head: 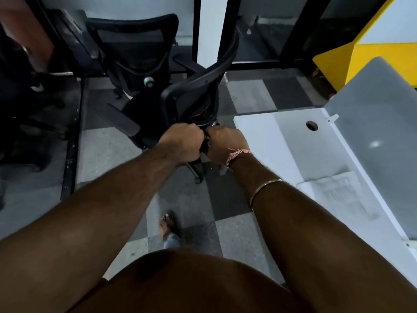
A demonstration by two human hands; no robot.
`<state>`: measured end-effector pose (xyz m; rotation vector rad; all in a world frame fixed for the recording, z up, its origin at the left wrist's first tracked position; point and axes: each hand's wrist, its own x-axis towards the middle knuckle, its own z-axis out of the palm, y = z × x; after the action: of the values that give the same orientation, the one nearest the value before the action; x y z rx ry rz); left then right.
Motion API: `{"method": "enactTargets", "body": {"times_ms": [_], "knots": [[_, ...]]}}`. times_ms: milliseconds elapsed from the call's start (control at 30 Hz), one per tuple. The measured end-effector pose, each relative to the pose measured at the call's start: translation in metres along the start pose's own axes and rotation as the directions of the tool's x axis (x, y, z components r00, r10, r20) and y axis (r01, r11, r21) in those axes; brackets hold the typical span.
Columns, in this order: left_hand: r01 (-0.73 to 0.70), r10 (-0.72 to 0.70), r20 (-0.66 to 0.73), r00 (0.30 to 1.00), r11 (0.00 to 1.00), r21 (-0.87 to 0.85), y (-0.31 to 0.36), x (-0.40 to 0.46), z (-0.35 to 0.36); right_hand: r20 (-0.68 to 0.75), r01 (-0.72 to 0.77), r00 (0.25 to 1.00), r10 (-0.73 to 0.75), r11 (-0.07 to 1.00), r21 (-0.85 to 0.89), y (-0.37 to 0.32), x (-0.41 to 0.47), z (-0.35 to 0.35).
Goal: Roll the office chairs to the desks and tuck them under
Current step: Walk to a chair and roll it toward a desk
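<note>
Left hand (182, 141) and right hand (223, 143) clenched side by side on top edge of black office chair (194, 96) backrest, knuckles nearly touching. Chair stood on checkered carpet floor (108, 152), just left of white desk (282, 141), not under it; seat faced away from person. Second black chair (135, 48) sat behind it, near dark desk (70, 48) at left. Desk had round cable hole (312, 126), paper sheet (338, 190), grey partition (379, 114). Pink thread band (237, 154) and thin bangle (264, 188) on right wrist. Sandalled foot (167, 224) visible below.

An office: black swivel chairs (144, 64), a white desk (270, 141) (cable hole), checkered carpet tiles (248, 96).
</note>
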<state>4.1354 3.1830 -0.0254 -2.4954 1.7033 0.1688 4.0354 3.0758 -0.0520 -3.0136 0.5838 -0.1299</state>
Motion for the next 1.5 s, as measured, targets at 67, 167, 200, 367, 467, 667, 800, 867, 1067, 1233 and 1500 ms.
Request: {"method": "enactTargets", "body": {"times_ms": [67, 167, 200, 367, 467, 667, 800, 867, 1067, 1233, 1500], "knots": [[-0.012, 0.012, 0.006, 1.0, 1.0, 0.008, -0.021, 0.036, -0.007, -0.001, -0.03, 1.0, 0.03, 1.0, 0.001, 0.012, 0.038, 0.0], [-0.035, 0.036, -0.031, 0.999, 0.999, 0.015, -0.051, 0.085, -0.024, -0.047, -0.035, 0.998, 0.036, 0.999, 0.02, 0.029, 0.092, -0.008], [-0.04, 0.042, -0.048, 0.998, 0.999, 0.034, -0.061, 0.105, -0.031, -0.077, -0.036, 0.996, 0.037, 0.999, 0.013, 0.037, 0.113, -0.012], [-0.059, 0.055, -0.24, 0.969, 0.998, -0.008, -0.086, 0.179, -0.048, -0.191, -0.036, 0.981, 0.039, 0.999, 0.017, 0.079, 0.184, -0.022], [-0.037, 0.019, -0.267, 0.964, 0.997, -0.061, -0.086, 0.214, -0.048, -0.158, 0.04, 0.987, -0.04, 0.999, -0.003, 0.112, 0.215, -0.019], [0.09, -0.129, -0.191, 0.973, 0.976, -0.198, -0.071, 0.277, -0.036, 0.003, 0.222, 0.975, -0.222, 0.974, -0.049, 0.171, 0.263, -0.006], [0.232, -0.263, -0.072, 0.962, 0.928, -0.292, -0.058, 0.307, -0.037, 0.052, 0.324, 0.946, -0.321, 0.944, -0.065, 0.196, 0.291, -0.001], [0.295, -0.309, 0.0, 0.951, 0.906, -0.303, -0.055, 0.316, -0.039, 0.074, 0.373, 0.927, -0.368, 0.925, -0.077, 0.201, 0.304, -0.004], [0.321, -0.319, 0.049, 0.947, 0.915, -0.243, -0.049, 0.324, -0.042, 0.122, 0.448, 0.892, -0.435, 0.886, -0.122, 0.206, 0.316, -0.011], [0.343, -0.342, 0.034, 0.939, 0.924, -0.168, -0.049, 0.311, -0.037, 0.23, 0.417, 0.897, -0.377, 0.894, -0.16, 0.188, 0.314, -0.013], [0.34, -0.336, 0.051, 0.941, 0.933, -0.116, -0.077, 0.257, -0.022, 0.397, 0.324, 0.877, -0.272, 0.943, -0.07, 0.125, 0.291, -0.018]]}}
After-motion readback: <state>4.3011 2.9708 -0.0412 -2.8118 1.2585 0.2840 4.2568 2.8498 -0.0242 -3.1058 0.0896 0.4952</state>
